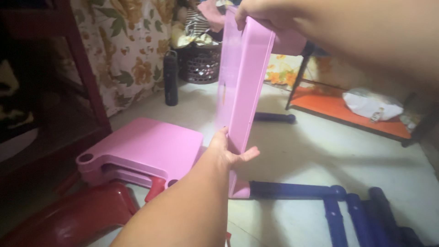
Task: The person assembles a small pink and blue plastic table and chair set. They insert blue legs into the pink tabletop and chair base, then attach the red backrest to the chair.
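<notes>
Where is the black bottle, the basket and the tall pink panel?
black bottle (pixel 171 78), head view, middle of its body
basket (pixel 201 66), head view, front wall
tall pink panel (pixel 244 87), head view, its narrow side face

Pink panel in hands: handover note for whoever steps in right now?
Left hand: gripping the lower edge of the upright pink panel.
Right hand: holding the panel's top end.
The panel stands on edge on the floor; a dark blue tube lies at its bottom corner.
More blue tubes lie loose at right.
A second pink panel lies flat at left, over a red plastic piece.
Done: panel stood up.
Left: loose tubes and flat panel lie apart.
</notes>
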